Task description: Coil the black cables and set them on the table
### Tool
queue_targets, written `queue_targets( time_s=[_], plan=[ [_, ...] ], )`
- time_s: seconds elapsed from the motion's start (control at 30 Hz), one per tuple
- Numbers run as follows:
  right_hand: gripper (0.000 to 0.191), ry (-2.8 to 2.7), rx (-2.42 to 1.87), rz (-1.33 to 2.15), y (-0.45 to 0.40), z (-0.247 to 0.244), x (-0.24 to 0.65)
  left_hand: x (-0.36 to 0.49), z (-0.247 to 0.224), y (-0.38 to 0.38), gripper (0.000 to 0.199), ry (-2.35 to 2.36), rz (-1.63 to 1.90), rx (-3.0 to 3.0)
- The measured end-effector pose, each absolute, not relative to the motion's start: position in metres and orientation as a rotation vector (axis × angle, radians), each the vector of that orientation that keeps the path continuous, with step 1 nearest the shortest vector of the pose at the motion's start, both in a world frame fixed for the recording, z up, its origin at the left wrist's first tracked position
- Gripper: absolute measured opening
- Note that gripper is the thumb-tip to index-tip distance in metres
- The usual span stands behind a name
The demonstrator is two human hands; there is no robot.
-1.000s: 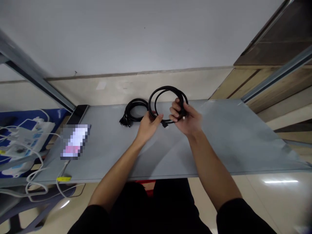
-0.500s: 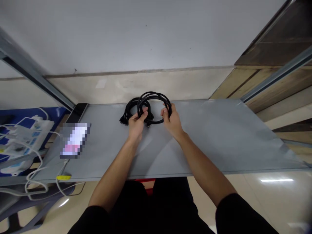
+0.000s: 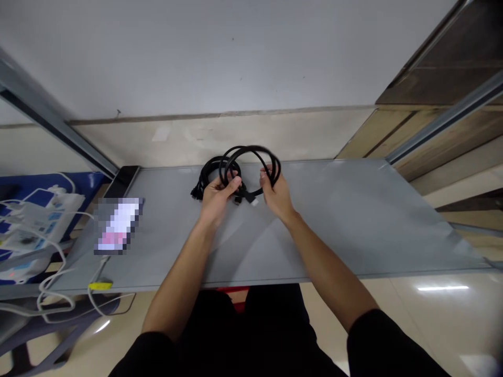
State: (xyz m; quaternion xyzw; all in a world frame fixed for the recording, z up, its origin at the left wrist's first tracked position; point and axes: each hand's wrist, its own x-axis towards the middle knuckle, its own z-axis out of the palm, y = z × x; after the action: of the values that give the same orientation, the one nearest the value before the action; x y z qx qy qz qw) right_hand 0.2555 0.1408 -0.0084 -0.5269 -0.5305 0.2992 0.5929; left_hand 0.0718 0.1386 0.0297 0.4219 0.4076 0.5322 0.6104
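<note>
A black cable (image 3: 251,148) is looped into a loose coil and held up between my two hands. My left hand (image 3: 217,198) is closed on the coil's left side, thumb on top. On the opposite side my right hand (image 3: 276,192) grips the loops between thumb and fingers. One plug (image 3: 250,198) with a light metal tip hangs at the bottom of the coil, between the hands. Behind my left hand, more coiled black cable (image 3: 206,170) lies on the grey shelf (image 3: 338,220), its plugs showing at the left; part of it is hidden by my hand.
To the left on the shelf lie a phone with a blurred screen (image 3: 120,225) and a dark flat device (image 3: 123,180). White power strips (image 3: 58,214) with tangled white cords sit beyond the left edge. A wall (image 3: 243,133) closes off the back; metal posts (image 3: 444,123) flank the shelf.
The loops between my hands have shifted and spread, and a plug with a light tip now shows beneath them. Both hands keep their hold in nearly the same place.
</note>
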Motion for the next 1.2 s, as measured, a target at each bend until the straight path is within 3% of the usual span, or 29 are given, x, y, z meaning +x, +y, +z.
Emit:
queue_targets(
  time_s=[0.2, 0.4, 0.57, 0.77, 1.2],
  plan=[
    [0.049, -1.086, -1.266, 0.84, 0.149, -0.005, 0.27, 0.056, 0.025, 0.141, 0.042, 0.88, 1.04, 1.27],
    [0.063, -0.892, -0.956, 1.096, 0.143, 0.015, 0.285, 0.047, -0.003, 0.164, 0.039, 1.069, 1.488, 1.488],
    [0.046, -0.778, -0.807, 1.12, 0.136, 0.031, 0.31, 0.024, 0.012, 0.172, 0.026, 1.165, 1.845, 1.282],
    [0.021, -0.698, -0.752, 1.018, 0.135, 0.031, 0.324, 0.012, 0.023, 0.174, 0.021, 1.191, 1.89, 0.969],
    [0.023, -0.755, -0.643, 1.125, 0.125, 0.031, 0.331, 0.009, 0.025, 0.172, 0.026, 1.091, 1.65, 0.839]
  ],
)
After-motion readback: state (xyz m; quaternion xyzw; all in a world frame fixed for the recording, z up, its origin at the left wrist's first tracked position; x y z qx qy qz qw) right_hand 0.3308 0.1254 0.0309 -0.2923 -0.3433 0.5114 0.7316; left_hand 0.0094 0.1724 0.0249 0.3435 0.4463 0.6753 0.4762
